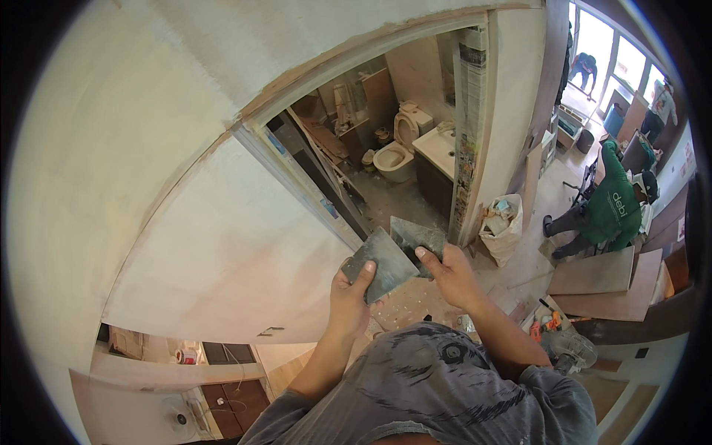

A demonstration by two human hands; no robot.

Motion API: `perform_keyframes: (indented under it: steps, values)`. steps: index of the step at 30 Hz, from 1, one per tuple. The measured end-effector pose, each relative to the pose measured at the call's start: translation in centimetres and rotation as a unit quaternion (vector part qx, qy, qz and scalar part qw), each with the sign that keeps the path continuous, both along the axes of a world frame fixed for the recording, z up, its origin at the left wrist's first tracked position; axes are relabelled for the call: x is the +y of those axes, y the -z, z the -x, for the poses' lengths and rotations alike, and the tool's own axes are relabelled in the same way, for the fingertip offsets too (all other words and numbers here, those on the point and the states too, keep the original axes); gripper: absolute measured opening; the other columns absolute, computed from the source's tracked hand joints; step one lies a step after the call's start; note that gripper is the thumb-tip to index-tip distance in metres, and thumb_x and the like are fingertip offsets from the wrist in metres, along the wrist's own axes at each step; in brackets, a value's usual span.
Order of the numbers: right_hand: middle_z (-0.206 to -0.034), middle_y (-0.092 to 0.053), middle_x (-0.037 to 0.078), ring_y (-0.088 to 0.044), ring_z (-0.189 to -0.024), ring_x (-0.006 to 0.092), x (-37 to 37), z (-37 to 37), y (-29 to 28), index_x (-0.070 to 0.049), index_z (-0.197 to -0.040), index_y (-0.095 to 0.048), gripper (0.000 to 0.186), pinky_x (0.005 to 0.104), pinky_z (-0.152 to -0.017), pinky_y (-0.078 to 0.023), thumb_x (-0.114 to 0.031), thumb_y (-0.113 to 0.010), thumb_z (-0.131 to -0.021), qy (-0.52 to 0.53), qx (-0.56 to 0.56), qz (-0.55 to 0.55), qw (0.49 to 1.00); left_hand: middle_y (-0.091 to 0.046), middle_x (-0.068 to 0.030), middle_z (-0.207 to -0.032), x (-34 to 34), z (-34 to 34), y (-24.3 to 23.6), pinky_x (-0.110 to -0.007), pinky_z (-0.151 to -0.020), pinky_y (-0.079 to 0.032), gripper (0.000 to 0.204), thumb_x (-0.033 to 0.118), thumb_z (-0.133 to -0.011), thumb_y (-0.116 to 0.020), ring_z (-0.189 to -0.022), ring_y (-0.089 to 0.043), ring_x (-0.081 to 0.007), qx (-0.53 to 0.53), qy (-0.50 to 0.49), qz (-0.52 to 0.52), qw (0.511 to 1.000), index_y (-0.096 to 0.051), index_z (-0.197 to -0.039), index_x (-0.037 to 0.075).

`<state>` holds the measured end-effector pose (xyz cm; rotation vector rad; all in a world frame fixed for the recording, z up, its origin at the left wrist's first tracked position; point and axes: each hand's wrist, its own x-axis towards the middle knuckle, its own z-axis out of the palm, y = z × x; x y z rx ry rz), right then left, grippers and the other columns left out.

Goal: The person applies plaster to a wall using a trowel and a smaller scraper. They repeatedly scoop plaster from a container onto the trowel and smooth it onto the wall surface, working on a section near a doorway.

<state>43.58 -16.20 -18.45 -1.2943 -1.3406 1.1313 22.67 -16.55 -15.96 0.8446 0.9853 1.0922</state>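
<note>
My left hand is closed on a thin, dusty grey square plate, with the thumb pressed flat on its face. In my right hand is a second, similar grey plate, pinched under the thumb. Both are held in front of my chest. The left plate overlaps the edge of the right one, and I cannot tell whether they touch. Their surfaces are smeared with pale dust, and their exact kind is unclear. My fingers behind the plates are mostly hidden.
A pale smeared wall panel stands left. Ahead, a doorway opens on a toilet and a sink. To the right are a filled sack, loose boards, a fan and a person in green bending over.
</note>
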Motion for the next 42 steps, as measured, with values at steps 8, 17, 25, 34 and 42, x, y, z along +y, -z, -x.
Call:
perform_keyframes:
  steps: [8,17,25,34,42]
  values:
    - [-0.08,-0.061,0.013,-0.055,-0.078,0.0183,0.5,-1.7,2.6,0.006,-0.102,-0.062,0.039,0.0369,-0.074,-0.047,-0.033,-0.058,-0.103,-0.033,-0.087,-0.017,0.995,-0.068,-0.0068,-0.081,2.1,1.8,1.0,-0.029,-0.054,-0.05,0.029,0.023,-0.099,-0.068,-0.06,-0.06,-0.0127,0.344,-0.042,-0.165,0.923,-0.065,-0.116,-0.001]
    - [-0.092,-0.068,0.003,-0.065,-0.079,0.0161,0.0,-5.2,0.8,-0.003,-0.11,-0.068,0.019,0.0323,-0.076,-0.054,-0.017,-0.065,-0.097,-0.115,0.473,-0.026,0.873,-0.067,-0.0177,-0.074,1.7,1.9,3.1,-0.038,-0.058,-0.051,0.046,0.041,-0.103,-0.056,-0.061,-0.067,-0.0224,0.371,-0.037,-0.08,0.924,-0.066,-0.118,-0.002]
    - [-0.124,-0.06,0.019,-0.058,-0.109,0.035,4.6,-10.1,21.8,-0.011,-0.133,-0.06,0.041,0.0425,-0.096,-0.048,-0.022,-0.065,-0.095,-0.031,-0.124,-0.039,0.991,-0.065,-0.0128,-0.073,0.7,-1.6,5.5,-0.033,-0.058,-0.05,0.049,0.043,-0.106,-0.052,-0.062,-0.062,-0.0212,0.402,-0.099,-0.236,0.879,-0.065,-0.119,-0.003]
    - [-0.126,-0.064,0.027,-0.06,-0.117,0.0434,4.1,-11.4,27.5,-0.007,-0.121,-0.071,0.034,0.0484,-0.101,-0.047,-0.029,-0.063,-0.097,-0.026,-0.143,-0.043,0.988,-0.065,-0.0038,-0.075,-1.0,3.8,5.6,-0.03,-0.052,-0.048,0.035,0.034,-0.103,-0.061,-0.057,-0.058,-0.0119,0.279,-0.134,-0.112,0.944,-0.064,-0.117,0.001]
    - [-0.122,-0.065,0.026,-0.062,-0.112,0.0435,5.9,-8.3,25.6,-0.002,-0.119,-0.07,0.035,0.0474,-0.096,-0.05,-0.029,-0.06,-0.099,-0.029,-0.149,-0.067,0.986,-0.064,0.0009,-0.081,0.4,4.8,4.5,-0.024,-0.052,-0.046,0.035,0.03,-0.098,-0.07,-0.059,-0.056,-0.0068,0.142,-0.038,-0.032,0.989,-0.061,-0.123,0.007]
